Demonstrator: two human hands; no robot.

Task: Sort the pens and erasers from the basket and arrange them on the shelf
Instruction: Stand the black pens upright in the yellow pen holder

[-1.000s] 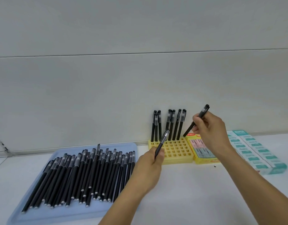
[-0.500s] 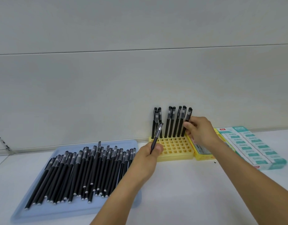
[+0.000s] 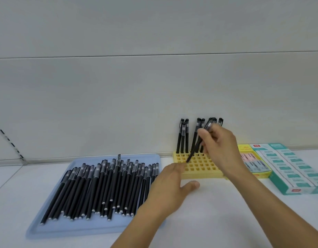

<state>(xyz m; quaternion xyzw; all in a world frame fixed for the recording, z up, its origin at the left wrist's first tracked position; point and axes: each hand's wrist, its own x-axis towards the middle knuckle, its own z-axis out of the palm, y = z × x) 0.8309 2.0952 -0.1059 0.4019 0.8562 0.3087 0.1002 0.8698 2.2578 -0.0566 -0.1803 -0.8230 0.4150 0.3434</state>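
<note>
Holding a black pen point(image 3: 197, 144) in its fingers, the right hand point(image 3: 220, 149) hovers over the yellow holder point(image 3: 199, 166), a flat block with a grid of square holes. The pen is slim and matte black with a clear, greyish cap end near the fingertips; it tilts, its lower tip pointing down and left into the holder's second row of holes, though whether the tip has gone in is hard to tell. The right fingers are curled and pinch the pen near its upper part.

The left hand point(image 3: 169, 183) lies low at the holder's front-left corner, fingers stretched out nearly straight, thumb spread to the side, nothing in it. Its fingertips reach the holder's left edge; whether they touch is unclear.

Along the holder's back row stand more pens point(image 3: 183, 136), upright, caps on top, in small clusters; some are hidden behind the right hand.

Left of the holder sits a pale blue tray point(image 3: 47, 228) with a heap of loose pens point(image 3: 100, 187), all the same black kind, lying roughly parallel with their grey-capped ends toward the wall and their small pale ends toward the viewer.

Right of the holder, touching it, is a yellow box point(image 3: 256, 163), and beyond that a teal and white box of erasers point(image 3: 294, 169) packed in rows. Everything rests on a white shelf point(image 3: 217, 212) against a plain pale wall.
</note>
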